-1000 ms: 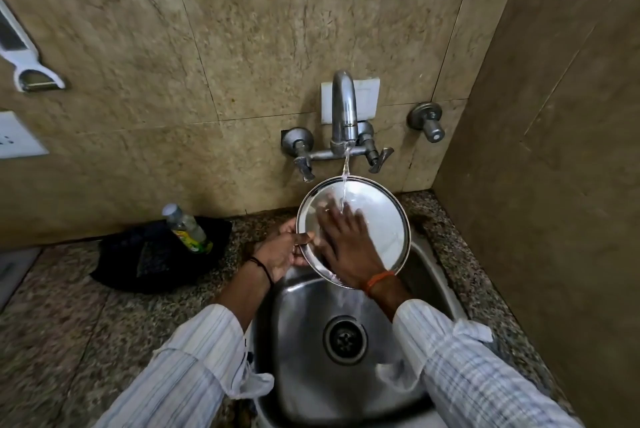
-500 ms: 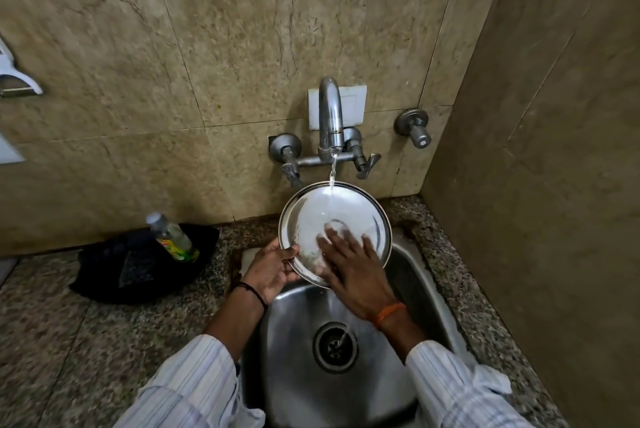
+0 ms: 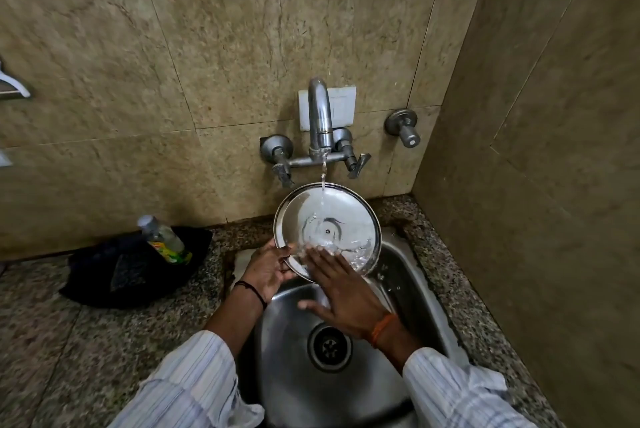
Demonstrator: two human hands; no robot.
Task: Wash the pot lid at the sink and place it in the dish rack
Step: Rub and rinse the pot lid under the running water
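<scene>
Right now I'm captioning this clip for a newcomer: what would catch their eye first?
The shiny steel pot lid tilted under the running tap, above the back of the sink. The left hand grips its left rim while the right hand rubs its lower edge. Left on the counter, a bottle leans on dark cloth.

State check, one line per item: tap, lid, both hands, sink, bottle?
tap: running, stream landing on the lid
pot lid: tilted over the sink, wet, inner face toward the camera
left hand: gripping the lid's left rim
right hand: open, fingers spread on the lid's lower part
sink: drain unplugged
bottle: capped, leaning on dark cloth
</scene>
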